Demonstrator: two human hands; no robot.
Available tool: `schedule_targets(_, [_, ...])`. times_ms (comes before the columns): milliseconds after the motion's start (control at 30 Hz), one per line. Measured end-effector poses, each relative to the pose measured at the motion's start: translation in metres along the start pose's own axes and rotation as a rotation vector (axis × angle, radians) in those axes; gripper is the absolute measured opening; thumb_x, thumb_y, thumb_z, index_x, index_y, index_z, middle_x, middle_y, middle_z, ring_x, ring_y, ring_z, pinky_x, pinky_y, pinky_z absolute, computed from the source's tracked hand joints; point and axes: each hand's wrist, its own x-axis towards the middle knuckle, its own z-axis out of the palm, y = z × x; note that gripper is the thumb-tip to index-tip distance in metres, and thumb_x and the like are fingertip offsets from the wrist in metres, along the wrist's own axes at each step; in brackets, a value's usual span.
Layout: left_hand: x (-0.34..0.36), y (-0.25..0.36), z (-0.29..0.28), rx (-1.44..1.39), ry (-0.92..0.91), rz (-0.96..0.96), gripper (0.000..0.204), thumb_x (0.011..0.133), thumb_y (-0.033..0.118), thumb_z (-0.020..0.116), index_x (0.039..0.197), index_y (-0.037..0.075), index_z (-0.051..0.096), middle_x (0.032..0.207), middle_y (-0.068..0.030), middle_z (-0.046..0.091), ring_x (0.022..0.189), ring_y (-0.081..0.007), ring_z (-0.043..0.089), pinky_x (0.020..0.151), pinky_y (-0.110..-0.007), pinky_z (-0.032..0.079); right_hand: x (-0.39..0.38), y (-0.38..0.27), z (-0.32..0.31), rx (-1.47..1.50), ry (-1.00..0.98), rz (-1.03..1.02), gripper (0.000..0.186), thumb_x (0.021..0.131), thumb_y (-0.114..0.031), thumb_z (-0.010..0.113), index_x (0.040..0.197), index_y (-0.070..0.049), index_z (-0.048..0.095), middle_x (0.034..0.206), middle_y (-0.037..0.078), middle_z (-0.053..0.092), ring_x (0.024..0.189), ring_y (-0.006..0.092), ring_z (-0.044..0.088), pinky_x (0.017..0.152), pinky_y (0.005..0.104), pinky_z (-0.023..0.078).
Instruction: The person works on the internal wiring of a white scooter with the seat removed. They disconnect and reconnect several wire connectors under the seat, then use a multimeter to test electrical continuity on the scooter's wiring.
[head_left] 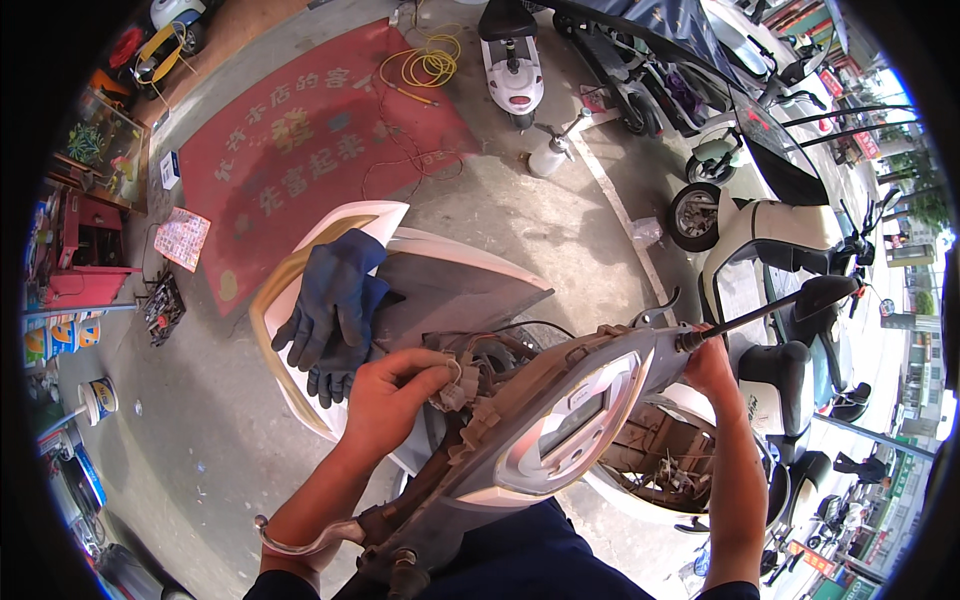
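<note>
Across my lap side lies a grey scooter handlebar cover [500, 480] with an oval dashboard [575, 420] set in it. My left hand [395, 395] is closed at its far left edge, thumb and finger pinching a pale wire connector [458, 385] with wires around it. My right hand [710, 370] grips the right end of the handlebar cover, beside a black grip [695, 338]; some of its fingers are hidden behind that part. Dark blue work gloves [335, 290] rest on the white front panel [350, 215] just beyond my left hand.
A scooter body with an exposed cavity of wires [660, 455] sits at the right. Parked scooters [770, 230] line the right side. Farther off are a white spray bottle [547, 155], a coiled yellow hose [425, 68], a red mat [300, 150] and a tool tray [163, 308].
</note>
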Motion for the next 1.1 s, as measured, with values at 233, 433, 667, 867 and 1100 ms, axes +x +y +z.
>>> schedule_targets(233, [-0.001,-0.005,-0.002,-0.042,-0.006,0.005,0.016,0.091,0.01,0.069,0.103,0.0,0.074,0.089,-0.0049,0.074,0.083,-0.0086,0.067,0.077,-0.024,0.052,-0.013,0.007,0.057,-0.227,0.656,-0.127,0.029,0.081,-0.015,0.064,0.106,0.0,0.058,0.108,0.019,0.062,0.11,0.0423,0.055,0.102,0.0504,0.038])
schedule_targets(433, [0.0,-0.005,-0.001,-0.054,-0.001,0.019,0.016,0.091,0.009,0.069,0.102,0.0,0.074,0.089,-0.0051,0.074,0.082,-0.0089,0.067,0.077,-0.024,0.053,-0.009,-0.013,0.06,-0.226,0.773,-0.071,0.02,0.081,-0.015,0.06,0.097,-0.003,0.059,0.101,0.016,0.06,0.108,0.0399,0.053,0.099,0.0474,0.039])
schedule_targets(667, [0.001,-0.005,0.0,-0.067,-0.003,0.02,0.015,0.09,0.009,0.069,0.101,0.0,0.074,0.089,-0.0051,0.074,0.082,-0.009,0.067,0.077,-0.024,0.053,-0.009,-0.012,0.061,-0.251,0.782,-0.076,0.021,0.081,-0.015,0.061,0.097,-0.002,0.059,0.103,0.016,0.061,0.108,0.0401,0.054,0.099,0.048,0.04])
schedule_targets(867, [0.0,-0.005,0.0,-0.077,-0.001,0.02,0.015,0.09,0.009,0.069,0.101,0.0,0.074,0.088,-0.0047,0.074,0.082,-0.0088,0.067,0.077,-0.024,0.052,-0.01,-0.006,0.063,-0.259,0.771,-0.068,0.024,0.081,-0.015,0.063,0.102,-0.003,0.059,0.106,0.016,0.061,0.112,0.0407,0.054,0.101,0.0493,0.039])
schedule_targets(1100, [0.0,-0.005,0.001,-0.069,0.0,0.019,0.015,0.091,0.008,0.069,0.102,0.0,0.074,0.09,-0.0045,0.074,0.083,-0.0087,0.066,0.077,-0.024,0.052,-0.009,-0.006,0.061,-0.276,0.78,-0.072,0.02,0.08,-0.015,0.062,0.096,-0.003,0.058,0.102,0.016,0.061,0.107,0.0398,0.054,0.097,0.0478,0.04])
